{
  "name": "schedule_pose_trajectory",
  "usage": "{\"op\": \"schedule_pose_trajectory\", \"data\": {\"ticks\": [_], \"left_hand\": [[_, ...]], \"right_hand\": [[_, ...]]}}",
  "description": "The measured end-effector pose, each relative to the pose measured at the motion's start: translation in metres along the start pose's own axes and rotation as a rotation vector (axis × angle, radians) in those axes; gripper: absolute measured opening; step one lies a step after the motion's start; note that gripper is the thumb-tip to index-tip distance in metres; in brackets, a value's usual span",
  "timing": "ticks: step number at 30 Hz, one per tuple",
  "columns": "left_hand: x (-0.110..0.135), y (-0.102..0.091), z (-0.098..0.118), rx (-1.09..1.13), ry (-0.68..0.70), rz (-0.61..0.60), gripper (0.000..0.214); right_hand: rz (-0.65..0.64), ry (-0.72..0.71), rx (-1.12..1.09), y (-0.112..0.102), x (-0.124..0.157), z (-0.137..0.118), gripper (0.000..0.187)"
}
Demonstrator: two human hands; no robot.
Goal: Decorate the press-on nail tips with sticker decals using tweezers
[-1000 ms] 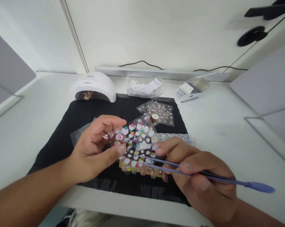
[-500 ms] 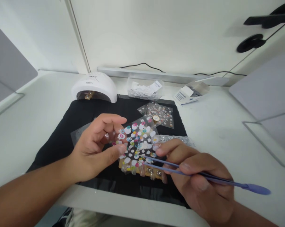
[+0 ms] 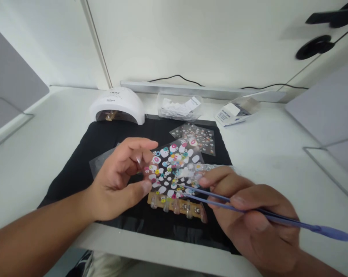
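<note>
My left hand (image 3: 120, 179) pinches the left edge of a clear sticker sheet (image 3: 174, 167) covered in small white and coloured decals, holding it tilted above the black mat (image 3: 84, 154). My right hand (image 3: 248, 219) grips blue tweezers (image 3: 248, 209), whose tips touch the lower part of the sheet. Just below the sheet, on the mat, lies a tan strip of false nails (image 3: 178, 206), partly hidden by the sheet.
A white nail lamp (image 3: 117, 105) stands at the mat's far left. Behind are a clear box of papers (image 3: 179, 107) and a small white box (image 3: 234, 111). Another sticker sheet (image 3: 197, 134) and a clear sheet (image 3: 100, 163) lie on the mat. Grey panels flank both sides.
The sticker sheet has shifted slightly right and up in my left hand. My right hand and the tweezers moved a little to the right with it.
</note>
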State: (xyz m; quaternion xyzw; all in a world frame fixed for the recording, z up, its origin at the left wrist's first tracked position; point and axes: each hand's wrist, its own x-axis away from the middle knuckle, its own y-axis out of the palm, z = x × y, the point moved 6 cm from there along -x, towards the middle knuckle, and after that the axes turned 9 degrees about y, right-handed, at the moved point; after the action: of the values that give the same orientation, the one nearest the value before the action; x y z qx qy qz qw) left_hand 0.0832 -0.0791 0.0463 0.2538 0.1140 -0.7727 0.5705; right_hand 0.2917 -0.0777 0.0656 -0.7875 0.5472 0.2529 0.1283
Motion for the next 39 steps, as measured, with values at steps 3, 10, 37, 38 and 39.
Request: {"op": "schedule_pose_trajectory", "data": {"ticks": [3, 10, 37, 38, 39], "left_hand": [[0.0004, 0.0009, 0.0, 0.015, -0.006, -0.007, 0.054], [-0.0014, 0.0024, 0.0007, 0.021, 0.051, -0.011, 0.06], [0.0025, 0.0073, -0.0011, -0.248, 0.055, -0.189, 0.04], [0.0031, 0.007, -0.0016, -0.263, 0.046, -0.185, 0.039], [0.0036, 0.0066, -0.0019, -0.278, 0.039, -0.18, 0.038]], "right_hand": [[0.016, -0.018, -0.011, -0.001, -0.0013, -0.0007, 0.017], [0.038, -0.008, 0.0, -0.0031, -0.0043, -0.0012, 0.015], [0.042, -0.031, -0.013, -0.0008, 0.0006, 0.0018, 0.018], [0.04, -0.025, -0.015, -0.0004, 0.0001, 0.0019, 0.018], [0.041, -0.02, -0.015, -0.0001, -0.0003, 0.002, 0.018]]}}
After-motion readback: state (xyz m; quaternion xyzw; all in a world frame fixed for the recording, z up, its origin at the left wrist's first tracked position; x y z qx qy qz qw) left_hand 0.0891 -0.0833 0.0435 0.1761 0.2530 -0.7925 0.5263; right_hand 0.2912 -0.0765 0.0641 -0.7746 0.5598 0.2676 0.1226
